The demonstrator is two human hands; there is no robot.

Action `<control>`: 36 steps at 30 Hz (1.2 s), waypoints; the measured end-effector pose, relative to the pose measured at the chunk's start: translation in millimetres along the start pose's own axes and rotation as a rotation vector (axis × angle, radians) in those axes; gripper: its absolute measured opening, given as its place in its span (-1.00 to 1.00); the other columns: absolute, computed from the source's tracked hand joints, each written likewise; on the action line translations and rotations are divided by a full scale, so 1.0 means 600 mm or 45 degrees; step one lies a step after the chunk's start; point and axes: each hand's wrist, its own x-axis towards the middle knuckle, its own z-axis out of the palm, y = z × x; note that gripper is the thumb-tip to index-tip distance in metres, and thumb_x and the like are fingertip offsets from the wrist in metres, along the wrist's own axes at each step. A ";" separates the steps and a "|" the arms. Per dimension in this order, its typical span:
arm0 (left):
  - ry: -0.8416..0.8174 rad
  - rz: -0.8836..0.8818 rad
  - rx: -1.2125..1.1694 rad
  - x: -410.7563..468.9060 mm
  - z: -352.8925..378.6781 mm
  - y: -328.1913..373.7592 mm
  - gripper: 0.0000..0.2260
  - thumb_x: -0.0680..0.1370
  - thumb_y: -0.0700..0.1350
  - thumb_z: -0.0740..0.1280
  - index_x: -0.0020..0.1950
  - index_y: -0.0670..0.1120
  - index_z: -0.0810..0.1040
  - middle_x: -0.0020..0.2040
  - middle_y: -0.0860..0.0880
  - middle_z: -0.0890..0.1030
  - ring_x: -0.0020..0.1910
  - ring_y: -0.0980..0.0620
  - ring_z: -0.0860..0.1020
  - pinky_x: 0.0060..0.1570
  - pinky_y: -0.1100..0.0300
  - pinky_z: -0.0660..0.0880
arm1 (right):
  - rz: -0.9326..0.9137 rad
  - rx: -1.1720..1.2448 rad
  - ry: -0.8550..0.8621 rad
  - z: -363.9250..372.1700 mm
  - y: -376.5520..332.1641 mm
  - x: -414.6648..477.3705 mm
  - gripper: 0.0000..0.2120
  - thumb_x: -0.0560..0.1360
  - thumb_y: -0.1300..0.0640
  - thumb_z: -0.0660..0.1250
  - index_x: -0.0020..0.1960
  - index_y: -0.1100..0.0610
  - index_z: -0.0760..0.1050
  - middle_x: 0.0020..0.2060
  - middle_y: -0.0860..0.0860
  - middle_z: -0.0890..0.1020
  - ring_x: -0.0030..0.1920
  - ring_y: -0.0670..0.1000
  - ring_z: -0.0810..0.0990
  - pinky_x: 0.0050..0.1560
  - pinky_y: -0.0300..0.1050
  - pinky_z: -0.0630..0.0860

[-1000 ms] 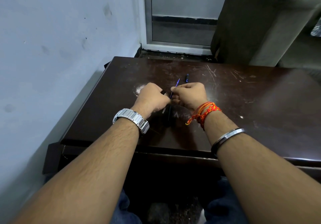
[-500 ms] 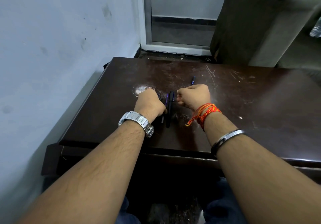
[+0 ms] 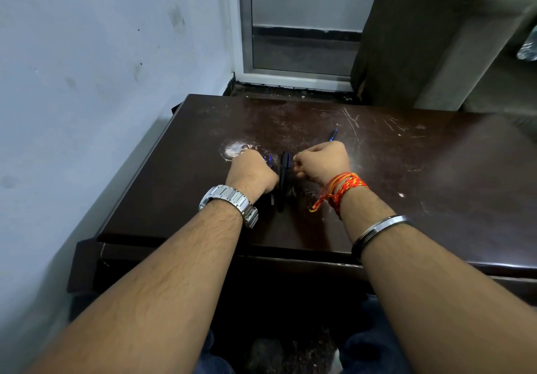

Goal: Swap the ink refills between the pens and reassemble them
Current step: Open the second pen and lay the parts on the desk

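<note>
Both hands are down on the dark counter (image 3: 436, 170), knuckles up, pretty close together. The left hand (image 3: 250, 170) is curled with its back to the camera. There's a small purple-blue piece (image 3: 269, 159) right at its fingers, but I honestly can't tell if it's pinching that or just sitting next to it. The right hand (image 3: 322, 161) is balled up around a blue pen piece (image 3: 333, 135), whose tip pokes out past the knuckles on the far side, angled away.

Between the 2 hands lies a black pen barrel (image 3: 283, 182), flat on the counter and pointing roughly away from the person, just beside the left hand.

Silver watch (image 3: 229, 199) on the left wrist; orange-red thread bracelet (image 3: 340, 189) and a metal bangle (image 3: 377, 230) on the right. The counter top is scratched, with a pale worn patch (image 3: 234, 148) by the left hand.
</note>
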 end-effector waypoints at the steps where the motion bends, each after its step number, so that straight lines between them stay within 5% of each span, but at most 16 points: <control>1: -0.002 -0.006 -0.003 0.000 0.001 0.000 -0.85 0.48 -0.25 0.41 -0.20 -0.15 0.46 -0.04 -0.15 0.67 -0.04 -0.13 0.68 -0.27 0.16 0.51 | 0.001 -0.013 0.002 0.000 0.000 0.000 -0.84 0.43 0.27 0.40 -0.31 0.18 0.66 -0.45 0.05 0.69 -0.41 -0.04 0.67 -0.17 -0.03 0.70; 14: -0.027 0.012 -0.046 0.006 -0.002 -0.004 -0.86 0.48 -0.16 0.48 -0.06 -0.18 0.58 -0.10 -0.12 0.67 -0.09 -0.09 0.67 -0.47 0.22 0.39 | -0.001 -0.018 0.027 -0.012 -0.002 0.001 -0.87 0.45 0.25 0.41 -0.27 0.17 0.64 -0.38 0.07 0.70 -0.28 0.00 0.71 -0.05 0.02 0.69; 19: -0.012 0.017 -0.043 0.007 -0.007 -0.006 -0.86 0.47 -0.16 0.48 -0.14 -0.16 0.55 -0.18 -0.08 0.63 -0.25 -0.01 0.60 -0.50 0.23 0.35 | -0.026 -0.107 0.179 -0.040 -0.001 0.010 -0.86 0.48 0.23 0.36 -0.05 0.26 0.67 -0.09 0.18 0.71 -0.01 0.15 0.70 0.05 0.06 0.65; 25: 0.017 0.027 -0.149 0.008 -0.007 -0.001 -0.91 0.47 -0.18 0.40 -0.19 -0.20 0.57 -0.20 -0.09 0.64 -0.35 -0.02 0.57 -0.42 0.22 0.46 | 0.021 -0.419 0.275 -0.074 0.007 0.012 -0.73 0.51 0.18 0.34 0.15 0.32 0.58 0.08 0.19 0.64 0.12 0.15 0.60 -0.10 -0.14 0.48; 31: 0.042 0.075 -0.152 0.004 -0.006 0.010 -0.78 0.44 -0.21 0.33 -0.36 -0.12 0.35 -0.35 -0.02 0.42 -0.50 0.05 0.37 -0.76 0.37 0.11 | 0.073 -0.537 0.188 -0.079 0.017 0.013 -0.71 0.51 0.22 0.37 0.18 0.34 0.52 0.05 0.21 0.60 -0.12 0.09 0.52 -0.20 -0.13 0.47; 36: -0.003 0.100 -0.236 0.003 -0.004 0.012 -0.78 0.42 -0.20 0.31 -0.40 -0.12 0.33 -0.47 0.00 0.36 -0.57 0.05 0.31 -0.72 0.40 0.10 | 0.064 -0.582 0.126 -0.079 0.018 0.013 -0.74 0.51 0.21 0.39 0.14 0.34 0.51 -0.05 0.18 0.58 -0.23 0.04 0.52 -0.30 -0.14 0.46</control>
